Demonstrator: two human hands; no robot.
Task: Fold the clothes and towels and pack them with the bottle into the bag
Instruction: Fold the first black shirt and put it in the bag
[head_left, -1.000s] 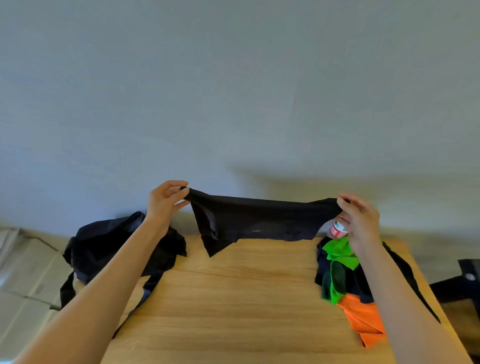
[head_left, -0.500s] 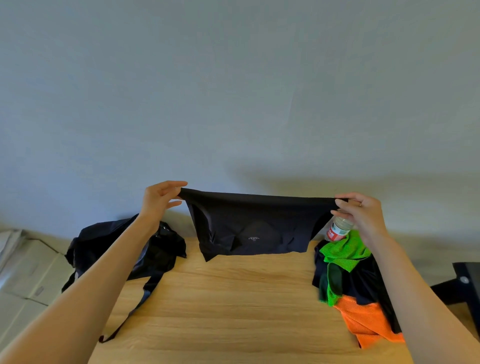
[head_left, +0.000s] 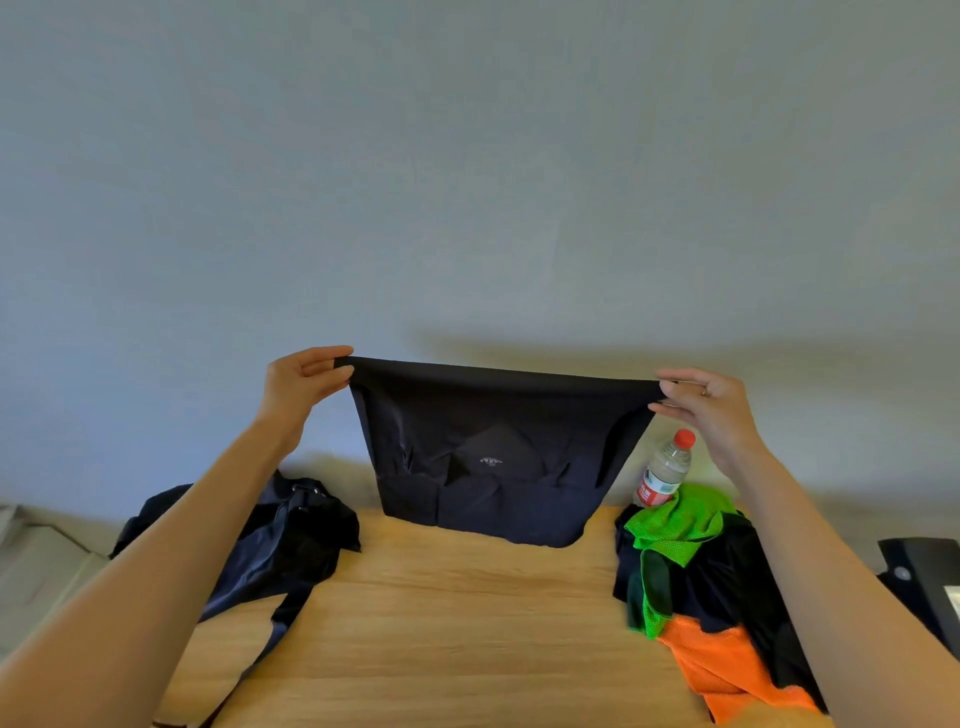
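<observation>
Left hand (head_left: 300, 387) and right hand (head_left: 702, 402) far apart, each pinching a top corner of the black shirt (head_left: 488, 457). Hanging down over the table (head_left: 441, 623).

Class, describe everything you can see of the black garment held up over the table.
The black garment is thin, smooth-looking dark fabric with a small pale printed mark near its middle. It hangs stretched wide between the left hand and right hand, each pinching a top corner. Its top edge runs nearly straight; the body hangs creased, and its lower edge appears to reach the wooden table.
</observation>
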